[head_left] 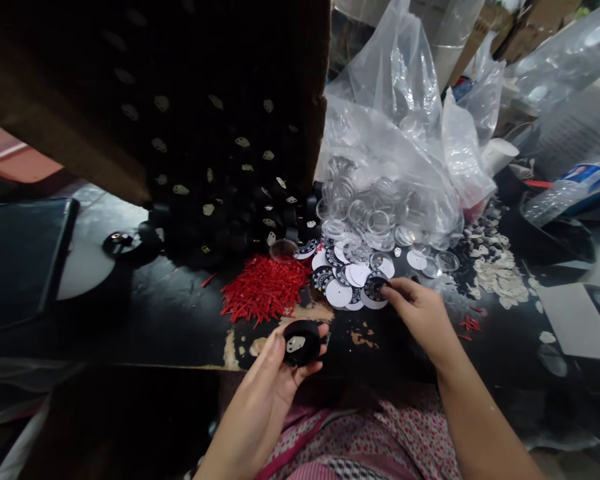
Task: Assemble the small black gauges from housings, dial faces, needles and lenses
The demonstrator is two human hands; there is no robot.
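Left hand (275,381): curled around a black case (310,345).
Right hand (424,315): pinching a dial (376,288) at the dial pile (339,293).
Red bits (265,288): heaped left of the dial pile.

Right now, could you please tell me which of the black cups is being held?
The black cup in the left hand, near the front edge of the table; the other black cups lie in or beside the cardboard box.

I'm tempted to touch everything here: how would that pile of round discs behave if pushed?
The round discs would probably slide apart, since they overlap loosely. Each looks thin, so it is likely light and perhaps easy to bend.
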